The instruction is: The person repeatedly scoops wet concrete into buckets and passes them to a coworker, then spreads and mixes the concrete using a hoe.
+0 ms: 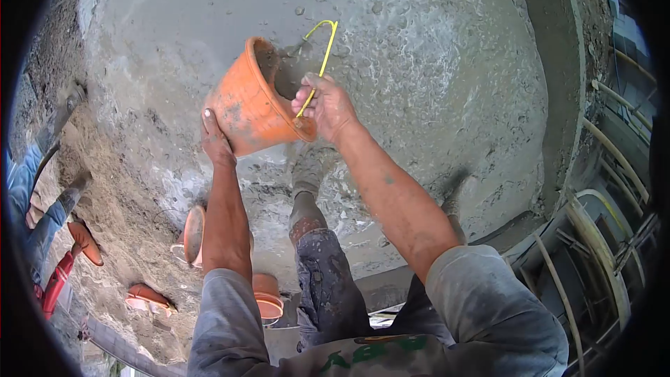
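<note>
The bucket (244, 101) tilted between both grips: base by the left hand (217, 141), pressed against it, finger closure hidden; mouth nearer the right hand (328, 106), which pinched the yellow handle (328, 51) beside the rim.

"What's hidden?"
"Most of the left hand's (217, 141) fingers, behind the orange bucket (237, 108); part of the yellow handle (326, 52), inside the right hand (326, 103)."
"Cut off?"
"1 co-worker (43, 227), at the left edge; the shirt (307, 366), at the bottom."
"Blurred?"
"The dark patch (457, 180) near the right forearm (394, 192)."
</note>
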The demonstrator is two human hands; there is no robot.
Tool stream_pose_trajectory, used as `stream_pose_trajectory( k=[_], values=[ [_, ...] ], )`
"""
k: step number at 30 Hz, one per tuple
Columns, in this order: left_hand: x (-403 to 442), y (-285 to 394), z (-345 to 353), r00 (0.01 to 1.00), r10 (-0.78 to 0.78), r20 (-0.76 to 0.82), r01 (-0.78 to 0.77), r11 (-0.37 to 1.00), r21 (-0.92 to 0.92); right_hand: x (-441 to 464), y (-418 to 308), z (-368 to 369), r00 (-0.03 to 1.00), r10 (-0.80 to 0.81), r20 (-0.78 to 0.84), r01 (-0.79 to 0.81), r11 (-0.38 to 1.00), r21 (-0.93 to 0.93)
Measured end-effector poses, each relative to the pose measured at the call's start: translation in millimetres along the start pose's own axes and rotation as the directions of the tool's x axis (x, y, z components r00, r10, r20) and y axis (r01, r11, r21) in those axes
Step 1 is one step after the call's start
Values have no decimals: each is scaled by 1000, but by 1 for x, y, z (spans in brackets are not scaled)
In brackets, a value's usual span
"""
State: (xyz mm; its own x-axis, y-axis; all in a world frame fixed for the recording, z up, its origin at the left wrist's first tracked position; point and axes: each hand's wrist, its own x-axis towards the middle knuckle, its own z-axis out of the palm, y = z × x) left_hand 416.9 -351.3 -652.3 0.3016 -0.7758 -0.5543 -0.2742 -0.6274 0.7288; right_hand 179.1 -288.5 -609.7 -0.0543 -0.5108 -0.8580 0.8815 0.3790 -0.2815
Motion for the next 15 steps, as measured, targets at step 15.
stream_pose_trajectory(
  k=[15],
  values=[
    [-181, -1, 242, 983, 154, -100, -135, 975, 178, -116, -147, -345, 985, 86, 150, -134, 930, 343]
  ],
)
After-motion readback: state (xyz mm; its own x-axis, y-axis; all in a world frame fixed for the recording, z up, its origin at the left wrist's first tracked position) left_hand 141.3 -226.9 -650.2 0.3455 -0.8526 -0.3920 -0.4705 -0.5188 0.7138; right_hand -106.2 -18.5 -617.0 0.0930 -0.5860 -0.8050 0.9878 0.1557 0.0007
